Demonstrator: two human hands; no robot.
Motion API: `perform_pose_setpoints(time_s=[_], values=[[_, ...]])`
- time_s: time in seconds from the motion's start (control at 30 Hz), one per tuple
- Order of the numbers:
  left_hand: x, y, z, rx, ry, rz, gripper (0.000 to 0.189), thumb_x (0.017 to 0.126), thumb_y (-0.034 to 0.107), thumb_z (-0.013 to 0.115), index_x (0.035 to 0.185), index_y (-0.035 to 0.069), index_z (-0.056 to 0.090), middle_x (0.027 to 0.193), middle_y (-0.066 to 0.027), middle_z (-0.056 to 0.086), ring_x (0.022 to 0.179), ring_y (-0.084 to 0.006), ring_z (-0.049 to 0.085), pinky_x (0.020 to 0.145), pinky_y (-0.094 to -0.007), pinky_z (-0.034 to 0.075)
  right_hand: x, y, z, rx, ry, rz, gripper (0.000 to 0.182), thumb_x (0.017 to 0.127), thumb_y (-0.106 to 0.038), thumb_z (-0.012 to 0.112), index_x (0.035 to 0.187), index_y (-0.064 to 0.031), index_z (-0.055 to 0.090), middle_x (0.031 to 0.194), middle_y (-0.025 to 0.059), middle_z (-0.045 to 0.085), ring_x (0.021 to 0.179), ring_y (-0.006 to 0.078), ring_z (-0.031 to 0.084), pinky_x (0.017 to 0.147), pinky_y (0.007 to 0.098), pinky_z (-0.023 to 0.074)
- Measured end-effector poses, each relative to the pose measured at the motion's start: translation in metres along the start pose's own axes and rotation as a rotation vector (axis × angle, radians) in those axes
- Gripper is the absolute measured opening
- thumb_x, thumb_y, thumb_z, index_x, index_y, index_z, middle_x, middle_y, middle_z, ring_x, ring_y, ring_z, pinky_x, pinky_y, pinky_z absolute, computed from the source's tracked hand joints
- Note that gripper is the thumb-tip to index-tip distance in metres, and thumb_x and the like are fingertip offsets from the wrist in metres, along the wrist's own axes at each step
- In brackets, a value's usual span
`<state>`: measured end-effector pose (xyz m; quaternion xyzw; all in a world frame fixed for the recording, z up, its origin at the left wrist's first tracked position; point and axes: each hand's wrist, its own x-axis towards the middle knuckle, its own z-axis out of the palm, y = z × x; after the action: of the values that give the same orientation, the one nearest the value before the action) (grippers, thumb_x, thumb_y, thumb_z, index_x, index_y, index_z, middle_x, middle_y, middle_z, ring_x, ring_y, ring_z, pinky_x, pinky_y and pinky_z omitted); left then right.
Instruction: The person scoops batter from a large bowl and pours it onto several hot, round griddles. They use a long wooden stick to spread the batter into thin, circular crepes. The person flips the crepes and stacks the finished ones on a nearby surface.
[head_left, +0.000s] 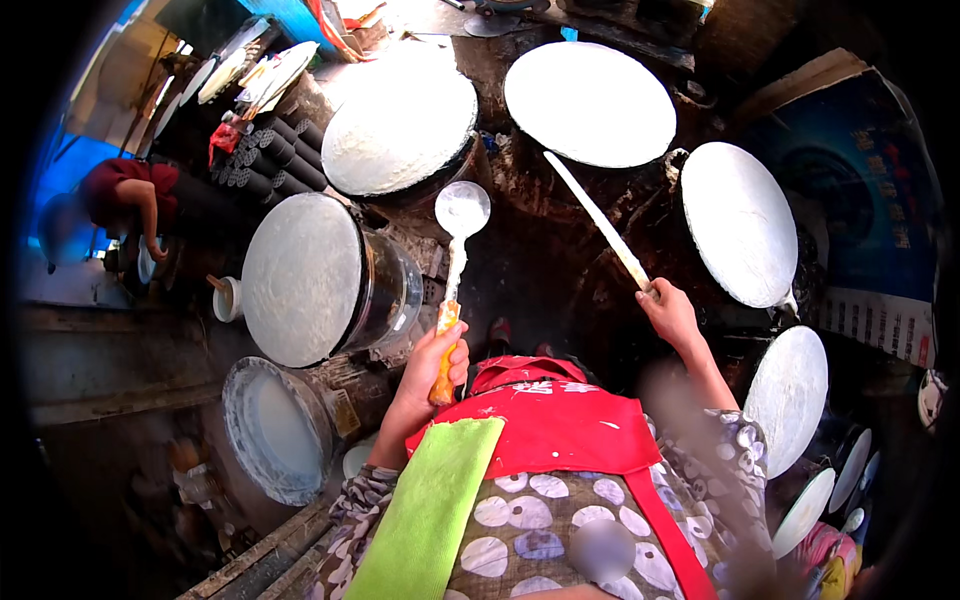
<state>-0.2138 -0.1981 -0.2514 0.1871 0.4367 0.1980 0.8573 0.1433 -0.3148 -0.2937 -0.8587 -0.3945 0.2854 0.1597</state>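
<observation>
My left hand (442, 360) grips the orange handle of a ladle (463, 211). Its metal bowl points away from me and its shaft is caked with white batter. My right hand (667, 311) is closed around the lower end of a long pale stick (596, 219), whose tip reaches near the far white-coated round griddle (591, 105). More pale round griddle tops surround me: a grey-white one (300, 279) at left, a bright one (401, 127) beyond the ladle, and another (741, 225) at right. Left of my left hand stands a bucket (238, 420) of white batter.
Honeycomb coal briquettes (274, 161) are stacked at the upper left, near a bending person in a dark red shirt (127, 187). A small white pot (227, 300) stands beside the left griddle. Further round griddles (787, 401) line my right, below a blue printed board (847, 172).
</observation>
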Motion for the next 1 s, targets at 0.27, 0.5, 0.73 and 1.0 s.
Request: perform_pose_setpoints(time_s=[0.27,0.5,0.73,1.0], values=[[0.000,-0.003,-0.001,0.004,0.022,0.001,0.017,0.096,0.022,0.047,0.106,0.009,0.048,0.062,0.0000,0.041,0.044,-0.0085,0.039,0.040,-0.0222,0.032,-0.002,0.001,0.005,0.033,-0.004,0.020,0.037,0.083,-0.034,0.060,0.098,-0.0006,0.059,0.084,0.0209,0.064,0.085,0.0360,0.062,0.074,0.0420,0.0470],[0.001,-0.007,-0.004,-0.009,0.010,0.001,0.018,0.094,0.023,0.051,0.104,0.008,0.049,0.062,-0.0006,0.042,0.043,-0.0090,0.040,0.040,-0.0232,0.033,0.002,-0.001,0.007,-0.014,0.031,-0.004,0.035,0.083,-0.034,0.059,0.094,-0.0006,0.059,0.085,0.0207,0.064,0.086,0.0367,0.062,0.074,0.0433,0.0468],[-0.004,-0.010,0.001,0.007,0.028,0.013,0.017,0.096,0.022,0.048,0.105,0.008,0.048,0.062,0.0000,0.041,0.044,-0.0084,0.039,0.040,-0.0228,0.033,0.014,-0.012,0.013,-0.042,0.044,-0.023,0.036,0.083,-0.035,0.058,0.093,-0.0006,0.059,0.085,0.0205,0.064,0.086,0.0366,0.062,0.075,0.0444,0.0466],[-0.009,-0.013,0.006,0.040,0.040,0.053,0.018,0.095,0.022,0.048,0.105,0.008,0.048,0.062,-0.0003,0.042,0.043,-0.0083,0.039,0.040,-0.0224,0.033,0.056,-0.042,0.042,0.036,0.089,-0.122,0.036,0.085,-0.035,0.057,0.092,-0.0001,0.058,0.079,0.0177,0.064,0.074,0.0317,0.064,0.065,0.0416,0.0481]])
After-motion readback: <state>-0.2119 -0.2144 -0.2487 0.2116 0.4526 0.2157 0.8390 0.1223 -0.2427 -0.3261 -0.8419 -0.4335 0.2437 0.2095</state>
